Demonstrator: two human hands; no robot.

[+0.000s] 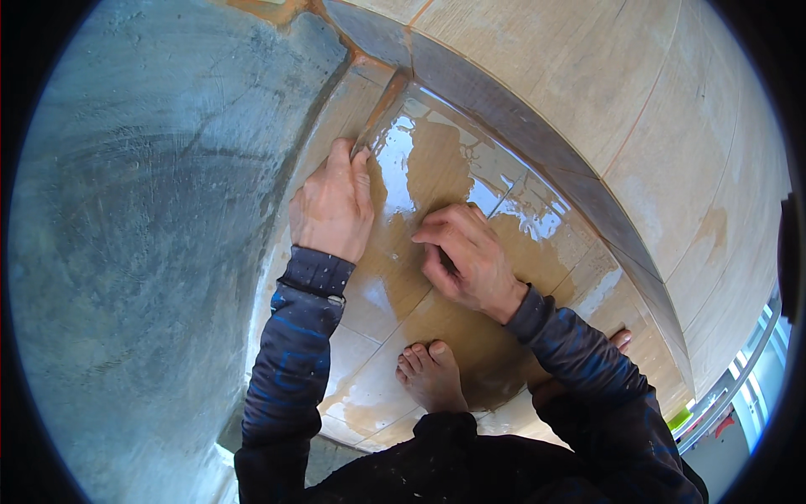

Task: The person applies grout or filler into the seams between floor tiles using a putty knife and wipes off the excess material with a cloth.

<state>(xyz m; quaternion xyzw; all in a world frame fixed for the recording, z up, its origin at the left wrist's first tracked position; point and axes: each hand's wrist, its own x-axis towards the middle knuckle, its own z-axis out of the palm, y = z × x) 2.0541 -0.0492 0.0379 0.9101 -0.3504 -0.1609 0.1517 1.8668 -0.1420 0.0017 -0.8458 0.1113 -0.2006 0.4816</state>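
Observation:
My left hand (334,206) rests at the raised tile ledge (348,105) on the left. Its thumb and fingers are pinched at the ledge's edge; a thin piece seems to show at the fingertips, too small to name. An orange-brown joint (382,107) runs along that edge up to the corner. Over the wet tile floor (437,160), my right hand (474,260) is closed, with fingers curled toward the thumb. Whatever it may hold is hidden. Brownish water and bright reflections lie on the wood-patterned tiles between and beyond the hands.
A rough grey cement surface (151,218) fills the left side. At the far right, a dark tiled riser (537,126) borders lighter wood-patterned tiles (655,92). My bare foot (432,378) stands on the wet tiles. A curved metal rail (743,374) is at the right rim.

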